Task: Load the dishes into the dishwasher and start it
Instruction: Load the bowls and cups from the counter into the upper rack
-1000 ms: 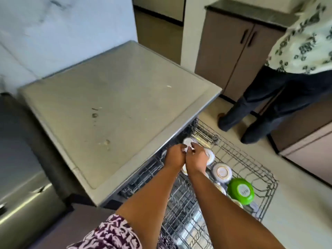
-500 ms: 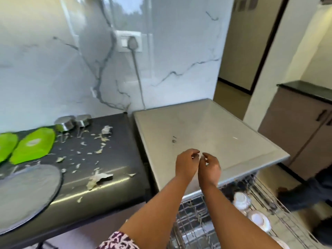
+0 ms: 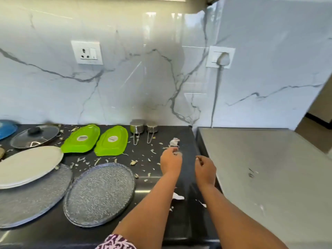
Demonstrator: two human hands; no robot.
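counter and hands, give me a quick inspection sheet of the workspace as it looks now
surface: dark counter, littered with pale scraps.
job's things: two speckled grey plates, a white plate, two green dishes upside down, two steel measuring cups, a glass lid, a blue item at the left edge.
clutter: torn paper bits.
hands: left hand and right hand over the counter; whether the left pinches a scrap is unclear.
cables: plug with a cord running down the wall.
surroundings: marble wall, empty socket, steel dishwasher top.
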